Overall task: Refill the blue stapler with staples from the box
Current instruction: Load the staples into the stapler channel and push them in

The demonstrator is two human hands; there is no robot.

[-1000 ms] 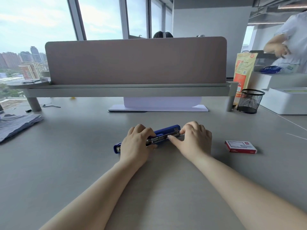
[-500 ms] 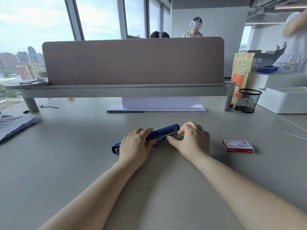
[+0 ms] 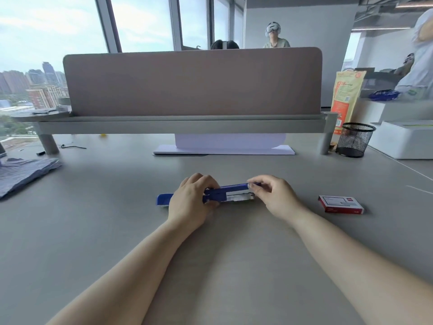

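Observation:
The blue stapler (image 3: 228, 191) lies lengthwise on the grey desk (image 3: 93, 219), in the middle of the head view. My left hand (image 3: 191, 200) covers its left half and presses it down. My right hand (image 3: 271, 194) pinches the right end of the blue top cover, which is lifted a little off the silver staple channel beneath it. The red and white staple box (image 3: 340, 204) lies shut on the desk, to the right of my right hand and apart from it.
A black mesh pen cup (image 3: 355, 139) and a white box (image 3: 405, 141) stand at the back right. A shelf with a brown divider panel (image 3: 192, 83) crosses the back, over a white sheet (image 3: 225, 150). Blue-grey cloth (image 3: 21, 172) lies at far left. People stand behind the panel and at right.
My right hand has taken the right end of the stapler's top cover and raised it, so the silver channel shows. My left hand has stayed on the stapler's left half.

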